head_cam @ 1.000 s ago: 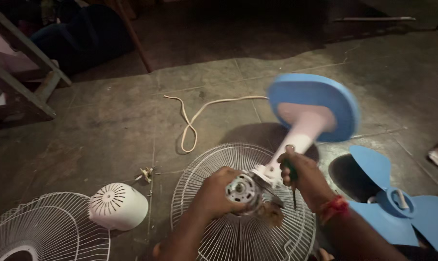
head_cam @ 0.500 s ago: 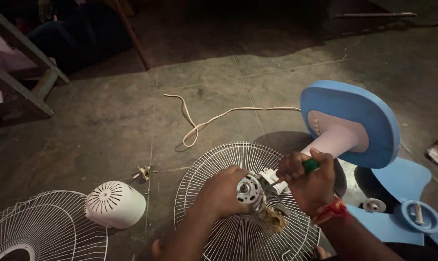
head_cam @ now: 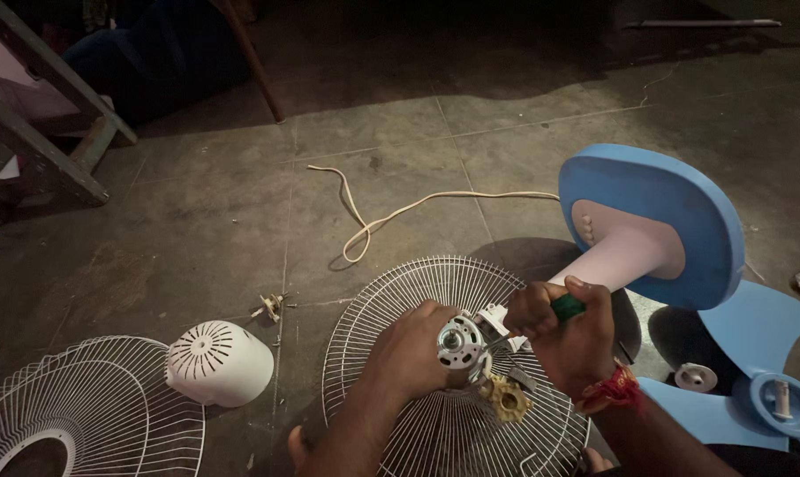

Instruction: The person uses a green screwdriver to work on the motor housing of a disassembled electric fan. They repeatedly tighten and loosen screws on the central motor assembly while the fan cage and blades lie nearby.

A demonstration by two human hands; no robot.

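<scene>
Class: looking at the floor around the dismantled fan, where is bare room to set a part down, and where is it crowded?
Bare floor lies left of the white cord, above the white motor cover. Crowded: around the left hand, right hand, motor and wire guard; also by the blue blades.

The screwdriver (head_cam: 566,306) shows only a green handle end; the right hand (head_cam: 569,334) hides its shaft. The left hand (head_cam: 411,350) covers the motor's (head_cam: 462,343) near side. The loose wire grille (head_cam: 82,415) and blue blades (head_cam: 753,389) run off the picture's edges.
</scene>
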